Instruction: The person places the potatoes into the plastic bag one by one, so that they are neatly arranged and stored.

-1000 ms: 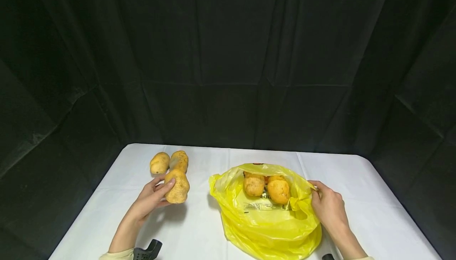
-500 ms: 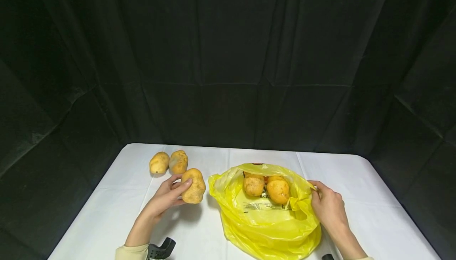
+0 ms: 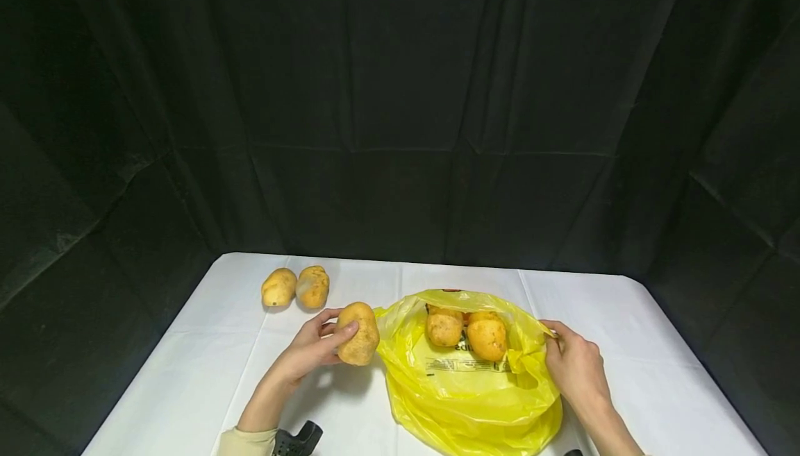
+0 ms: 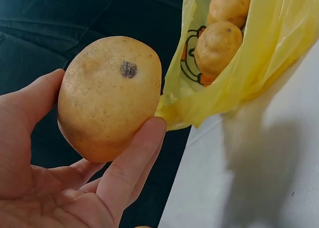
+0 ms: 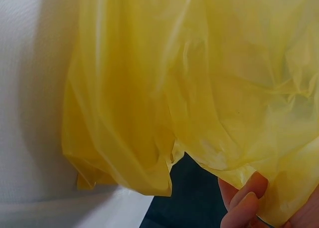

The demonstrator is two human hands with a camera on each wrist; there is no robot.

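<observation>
My left hand point(image 3: 312, 345) holds a potato point(image 3: 359, 334) in the air, just left of the yellow plastic bag point(image 3: 475, 404). In the left wrist view that potato point(image 4: 112, 98) shows a dark spot, and the thumb and fingers grip it from its sides. The bag stands with its mouth spread, and potatoes point(image 3: 487, 336) are visible inside it. On the bag's right side my right hand point(image 3: 576, 366) pinches the rim. The right wrist view shows those fingertips point(image 5: 254, 185) against the yellow plastic, with part of the hand out of frame.
Two more potatoes point(image 3: 279, 287) lie side by side at the back left of the white-covered table point(image 3: 187, 373). Behind the table hangs a black cloth point(image 3: 400, 109), which also runs along both sides.
My left hand has carried its potato rightward, from near the two lying potatoes to the bag's left rim. The right hand stays at the bag's right rim.
</observation>
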